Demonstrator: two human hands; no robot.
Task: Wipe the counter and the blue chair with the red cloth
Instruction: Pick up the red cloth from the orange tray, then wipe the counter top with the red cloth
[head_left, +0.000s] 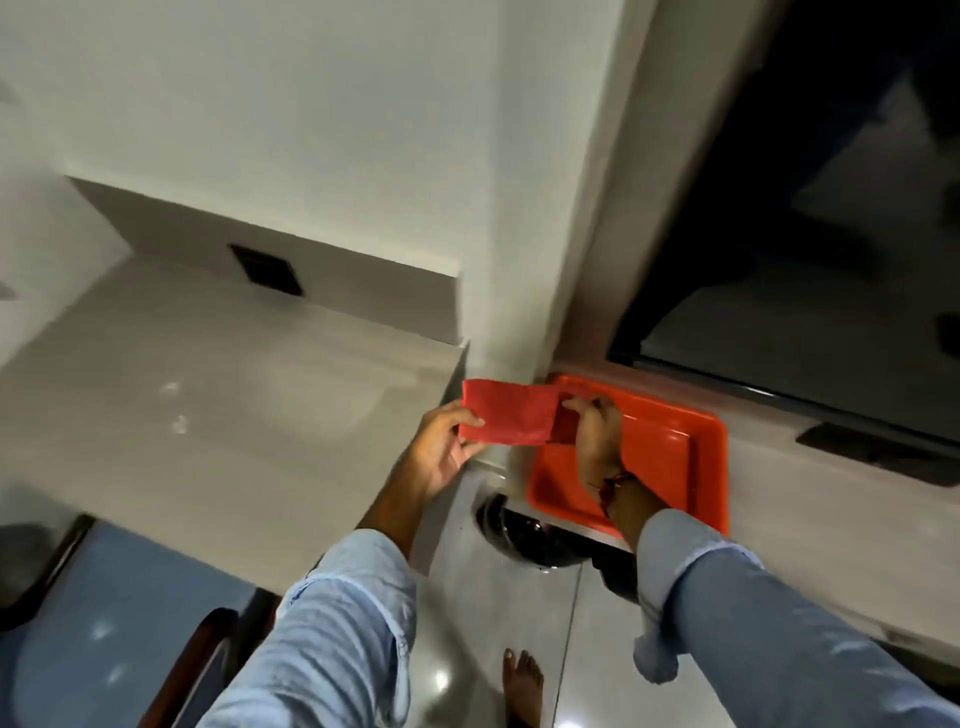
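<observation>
My fingers (470, 422) on both hands pinch the red cloth (506, 420), stretched flat between my left hand (441, 452) and right hand (597, 431). It hangs over the orange tray (701, 467). The desk (182, 405) lies left, nearer my left hand.

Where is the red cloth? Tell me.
The red cloth is mid-frame in the head view, held between the left hand and right hand, beside the orange tray.

Red cloth (506, 419): thin, matt fabric. Orange tray (701, 441) beside it: smooth glossy plastic. Worktop (182, 395): polished, stone-like, faint reflections. Blue chair (130, 623) seat: glossy; armrest wooden-looking.
</observation>
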